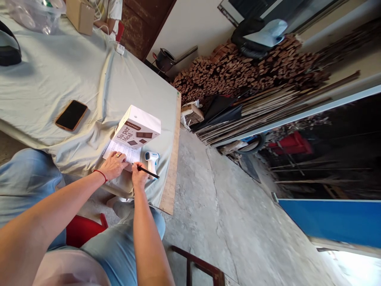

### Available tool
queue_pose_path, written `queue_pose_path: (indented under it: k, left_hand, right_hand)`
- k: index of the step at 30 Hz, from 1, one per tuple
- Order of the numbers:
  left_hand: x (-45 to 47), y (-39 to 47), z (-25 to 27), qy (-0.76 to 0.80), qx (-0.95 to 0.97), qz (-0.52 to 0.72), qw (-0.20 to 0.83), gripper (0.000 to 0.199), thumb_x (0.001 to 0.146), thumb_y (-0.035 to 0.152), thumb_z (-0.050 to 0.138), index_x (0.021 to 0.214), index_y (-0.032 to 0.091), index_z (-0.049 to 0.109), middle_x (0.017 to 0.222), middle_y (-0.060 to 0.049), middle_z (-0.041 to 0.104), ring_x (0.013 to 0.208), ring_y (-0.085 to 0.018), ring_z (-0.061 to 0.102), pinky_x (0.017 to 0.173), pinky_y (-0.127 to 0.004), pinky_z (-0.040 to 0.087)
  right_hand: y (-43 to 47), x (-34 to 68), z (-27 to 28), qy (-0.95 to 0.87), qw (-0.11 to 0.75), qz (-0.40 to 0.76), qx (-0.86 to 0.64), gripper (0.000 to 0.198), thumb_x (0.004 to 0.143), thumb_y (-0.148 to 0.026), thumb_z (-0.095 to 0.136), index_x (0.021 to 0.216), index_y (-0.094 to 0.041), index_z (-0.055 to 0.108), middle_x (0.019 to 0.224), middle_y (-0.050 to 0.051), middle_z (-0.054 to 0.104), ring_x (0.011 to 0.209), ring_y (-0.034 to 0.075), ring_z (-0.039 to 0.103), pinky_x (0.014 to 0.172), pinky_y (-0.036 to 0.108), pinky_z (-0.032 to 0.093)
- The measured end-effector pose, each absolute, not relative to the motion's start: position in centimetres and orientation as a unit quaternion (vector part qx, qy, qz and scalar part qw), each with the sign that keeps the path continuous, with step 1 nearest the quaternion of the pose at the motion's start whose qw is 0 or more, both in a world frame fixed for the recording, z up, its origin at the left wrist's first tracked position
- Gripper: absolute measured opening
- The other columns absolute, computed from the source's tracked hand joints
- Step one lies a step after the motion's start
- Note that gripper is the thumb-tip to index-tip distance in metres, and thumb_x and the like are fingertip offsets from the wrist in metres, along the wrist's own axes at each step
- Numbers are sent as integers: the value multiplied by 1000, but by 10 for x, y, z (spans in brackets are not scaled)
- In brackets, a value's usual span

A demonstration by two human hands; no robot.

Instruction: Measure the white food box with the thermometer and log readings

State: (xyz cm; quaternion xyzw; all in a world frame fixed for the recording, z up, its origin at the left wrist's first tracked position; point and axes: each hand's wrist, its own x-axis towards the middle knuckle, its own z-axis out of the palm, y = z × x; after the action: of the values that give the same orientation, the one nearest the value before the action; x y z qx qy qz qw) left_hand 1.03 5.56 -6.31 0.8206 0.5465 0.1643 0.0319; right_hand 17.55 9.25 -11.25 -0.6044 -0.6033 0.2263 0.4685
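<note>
1. I have one pen [152, 174], its tip end at the near right edge of one paper [131, 152].
2. Around the paper on the cloth [80, 75] are one white box [145, 124] at its far edge, one thermometer [151, 157] just right, and one phone [72, 115] well apart, left.
3. My left hand [113, 166] lies palm down, unclenched, fingers on the paper; that forearm slants in from lower left.
4. My right hand [139, 176] grips the pen, its forearm nearly straight ahead.
</note>
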Motion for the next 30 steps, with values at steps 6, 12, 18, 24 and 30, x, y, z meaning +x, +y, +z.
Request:
queue_pose_path:
  k: [6, 12, 18, 24, 30]
  left_hand:
    - [10, 56, -63, 546, 820, 169, 35, 31, 100, 18, 50, 114, 24, 76, 106, -10, 62, 108, -28, 53, 102, -43, 38]
    - [10, 56, -63, 548, 816, 178, 50, 31, 100, 17, 49, 110, 23, 77, 106, -11, 62, 109, -28, 53, 103, -44, 38]
    - [11, 54, -60, 555, 801, 206, 93, 27, 95, 13, 52, 103, 21, 77, 108, -11, 64, 111, -28, 55, 105, -46, 40]
    - [1, 66, -55, 634, 704, 280, 155, 27, 94, 12, 52, 117, 14, 65, 121, -13, 61, 104, -22, 61, 96, -39, 51]
    - [-38, 125, -43, 737, 553, 333, 200, 33, 92, 9, 45, 124, 12, 52, 111, -14, 64, 101, -27, 64, 87, -41, 53]
  right_hand:
    - [92, 175, -111, -607, 467, 220, -603, 20, 78, -40, 55, 75, -21, 63, 68, 2, 67, 65, 18, 60, 69, 32, 52]
    - [92, 174, -110, -607, 468, 212, -606, 22, 79, -40, 54, 76, -20, 63, 67, 2, 65, 64, 19, 60, 69, 32, 51]
    - [89, 179, -105, -604, 463, 185, -622, 30, 87, -41, 44, 81, -18, 63, 72, 5, 66, 69, 21, 61, 71, 34, 51]
    - [103, 184, -82, -647, 421, 139, -620, 24, 85, -32, 50, 94, -19, 69, 93, 10, 70, 94, 25, 61, 90, 39, 47]
    - [133, 167, -72, -692, 357, 105, -618, 14, 75, -19, 60, 81, -19, 73, 87, 12, 71, 98, 29, 59, 93, 44, 42]
